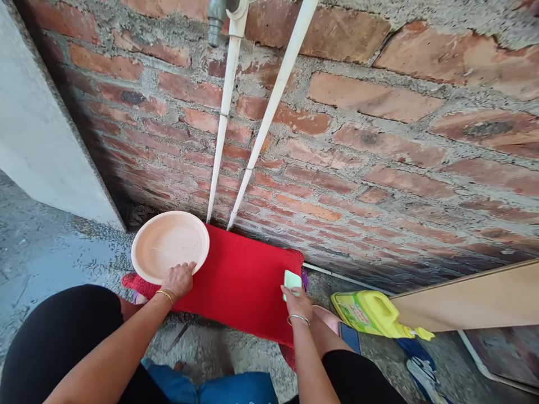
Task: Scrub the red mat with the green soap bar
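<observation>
My left hand, wearing yellow bangles, grips the near rim of a round, shallow peach-coloured basin. The basin sits at the left end of a red cloth that is spread over a low, long surface. At the right end of this cloth, my right hand has its fingers around a pale green, rounded rectangular block. Its exact kind is not clear from here. What supports the cloth is mostly hidden.
A brick wall rises behind the cloth, with two white pipes running down it. To the right lie a yellow jug, a phone-like dark object and a shoe. Wet concrete floor spreads at left.
</observation>
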Action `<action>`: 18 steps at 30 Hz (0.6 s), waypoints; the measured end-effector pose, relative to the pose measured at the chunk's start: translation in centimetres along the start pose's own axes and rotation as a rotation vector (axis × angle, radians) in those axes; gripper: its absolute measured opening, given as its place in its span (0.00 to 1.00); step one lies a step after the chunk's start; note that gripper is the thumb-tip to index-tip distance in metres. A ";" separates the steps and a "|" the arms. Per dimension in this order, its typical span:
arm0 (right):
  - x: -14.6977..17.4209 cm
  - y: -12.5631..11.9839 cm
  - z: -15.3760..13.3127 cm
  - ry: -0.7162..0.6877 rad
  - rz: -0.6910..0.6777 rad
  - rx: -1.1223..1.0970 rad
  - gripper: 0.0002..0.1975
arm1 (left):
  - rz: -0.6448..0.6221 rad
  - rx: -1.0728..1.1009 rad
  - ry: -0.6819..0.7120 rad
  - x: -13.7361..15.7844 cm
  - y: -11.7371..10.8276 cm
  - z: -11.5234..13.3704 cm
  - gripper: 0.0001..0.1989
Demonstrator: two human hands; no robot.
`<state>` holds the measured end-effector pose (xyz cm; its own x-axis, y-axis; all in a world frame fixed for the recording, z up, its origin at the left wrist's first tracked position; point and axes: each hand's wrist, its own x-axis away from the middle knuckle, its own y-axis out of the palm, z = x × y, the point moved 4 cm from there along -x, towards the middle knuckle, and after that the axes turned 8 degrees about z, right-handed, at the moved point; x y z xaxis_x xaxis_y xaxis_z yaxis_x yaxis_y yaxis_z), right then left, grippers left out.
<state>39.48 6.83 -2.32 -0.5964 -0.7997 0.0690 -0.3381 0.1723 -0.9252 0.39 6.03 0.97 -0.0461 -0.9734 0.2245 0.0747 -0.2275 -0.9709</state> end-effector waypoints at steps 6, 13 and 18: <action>6.6 4.8 -12.2 -0.462 -0.134 -0.025 0.12 | -0.007 -0.002 -0.014 0.0 -0.2 0.2 0.23; 8.3 6.8 -17.1 -0.695 -0.250 0.041 0.12 | -0.010 0.009 -0.010 -0.2 -0.3 0.1 0.23; 2.1 3.9 -9.4 -0.289 -0.126 0.085 0.13 | -0.014 0.026 -0.003 -0.2 -0.2 0.0 0.22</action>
<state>30.11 11.22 -2.30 -0.3185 -0.9439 0.0871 -0.3270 0.0232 -0.9447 0.42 6.25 1.10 -0.0442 -0.9702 0.2382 0.1003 -0.2415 -0.9652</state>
